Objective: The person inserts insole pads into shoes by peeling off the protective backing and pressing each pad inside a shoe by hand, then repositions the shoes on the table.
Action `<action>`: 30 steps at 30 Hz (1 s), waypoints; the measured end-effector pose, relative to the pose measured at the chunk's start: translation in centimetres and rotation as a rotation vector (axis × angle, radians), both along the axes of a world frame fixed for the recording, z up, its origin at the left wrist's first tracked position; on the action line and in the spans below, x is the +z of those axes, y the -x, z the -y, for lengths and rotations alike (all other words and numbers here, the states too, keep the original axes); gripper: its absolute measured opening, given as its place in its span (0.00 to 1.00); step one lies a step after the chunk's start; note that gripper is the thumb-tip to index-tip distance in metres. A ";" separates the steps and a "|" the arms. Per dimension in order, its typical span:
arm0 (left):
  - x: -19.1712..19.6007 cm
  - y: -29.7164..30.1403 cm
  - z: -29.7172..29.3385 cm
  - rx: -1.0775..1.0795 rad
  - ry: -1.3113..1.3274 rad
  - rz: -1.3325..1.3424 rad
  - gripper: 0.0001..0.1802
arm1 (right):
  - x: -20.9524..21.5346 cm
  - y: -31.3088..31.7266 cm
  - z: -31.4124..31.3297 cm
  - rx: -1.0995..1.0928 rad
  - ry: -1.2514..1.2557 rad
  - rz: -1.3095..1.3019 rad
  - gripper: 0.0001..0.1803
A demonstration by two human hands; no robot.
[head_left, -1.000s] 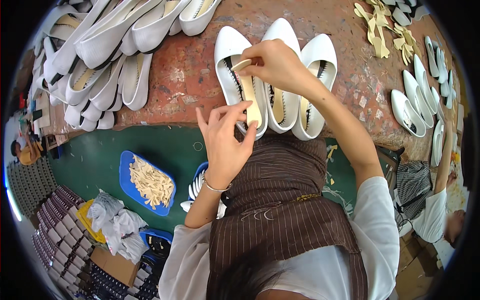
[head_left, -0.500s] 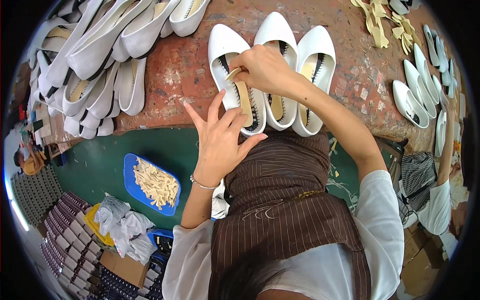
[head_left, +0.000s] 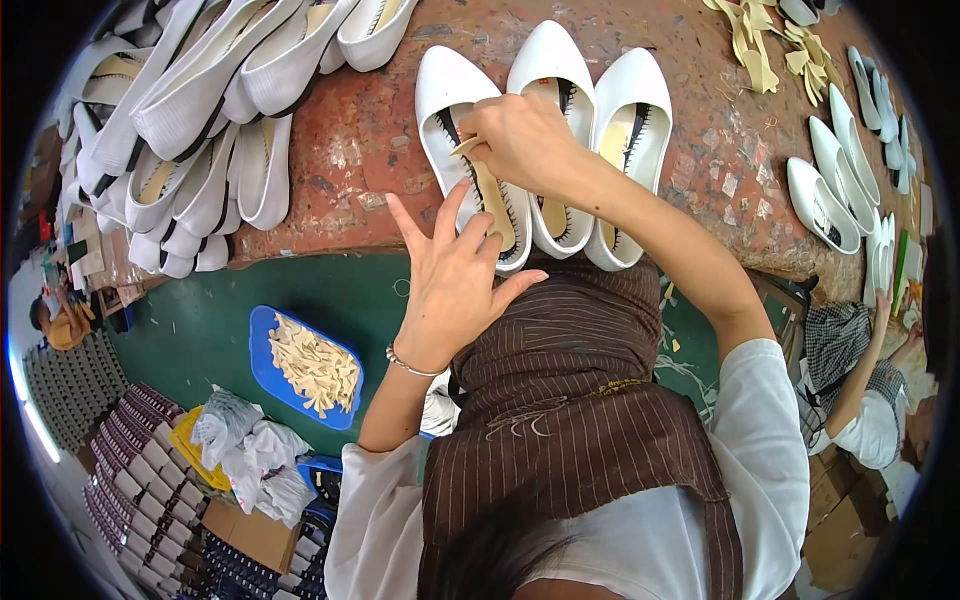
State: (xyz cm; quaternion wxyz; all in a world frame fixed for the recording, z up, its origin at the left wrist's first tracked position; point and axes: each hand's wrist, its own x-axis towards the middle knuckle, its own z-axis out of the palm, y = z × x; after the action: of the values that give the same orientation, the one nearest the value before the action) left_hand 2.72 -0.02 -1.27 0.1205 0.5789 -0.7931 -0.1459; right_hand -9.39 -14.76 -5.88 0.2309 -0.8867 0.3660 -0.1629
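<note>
Three white pointed flat shoes stand side by side at the bench edge, toes away from me: a left shoe [head_left: 447,78], a middle shoe [head_left: 547,55] and a right shoe [head_left: 636,80]. My right hand [head_left: 528,142] reaches over the left shoe, its fingers pinching the end of a thin beige insole pad [head_left: 464,147]. A long beige piece [head_left: 498,215] lies in that shoe's heel; the hand hides whether the two are one. Beside the heel, my left hand [head_left: 445,285] is open with fingers spread, the fingertips over or against the shoe's near left side.
White shoes [head_left: 185,110] are piled on the bench's left. Beige pads [head_left: 752,50] lie far right, near more white shoes [head_left: 822,205]. Below, a blue tray [head_left: 262,375] holds beige pieces. A co-worker's arm [head_left: 862,370] reaches toward a white shoe [head_left: 880,255] at the right.
My left hand has shifted slightly to the right, while my right hand stays at the left shoe, still pinching the pad. At the right, the co-worker's arm has come lower, nearer the bench edge.
</note>
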 end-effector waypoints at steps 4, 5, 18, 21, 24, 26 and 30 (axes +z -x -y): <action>0.4 0.3 0.0 -0.019 0.006 0.028 0.29 | 0.5 0.1 -0.1 0.012 0.071 0.027 0.07; 0.3 0.4 0.1 -0.017 0.002 0.047 0.28 | 0.4 0.0 0.0 0.006 0.066 0.040 0.08; 1.2 0.9 0.2 -0.030 -0.052 0.025 0.25 | -0.3 0.5 -0.3 0.055 0.135 -0.086 0.06; 0.8 0.9 0.1 -0.047 -0.025 0.024 0.24 | -0.3 0.6 -1.3 0.085 0.191 -0.118 0.05; 1.1 0.9 -0.3 -0.043 -0.015 0.054 0.24 | 0.5 0.2 -2.8 0.052 0.272 -0.123 0.07; 1.3 0.8 -0.3 -0.048 0.008 0.061 0.23 | 0.6 0.3 -2.8 0.075 0.286 -0.157 0.08; 1.3 0.8 -0.1 -0.021 -0.023 0.056 0.21 | 1.1 0.5 -2.9 0.075 0.331 -0.105 0.13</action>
State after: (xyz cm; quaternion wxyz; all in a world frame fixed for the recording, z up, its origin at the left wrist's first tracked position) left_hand 1.88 0.07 0.03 0.0900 0.5759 -0.8004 -0.1401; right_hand -9.85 -11.85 -4.73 0.0683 -0.9330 0.3123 -0.1654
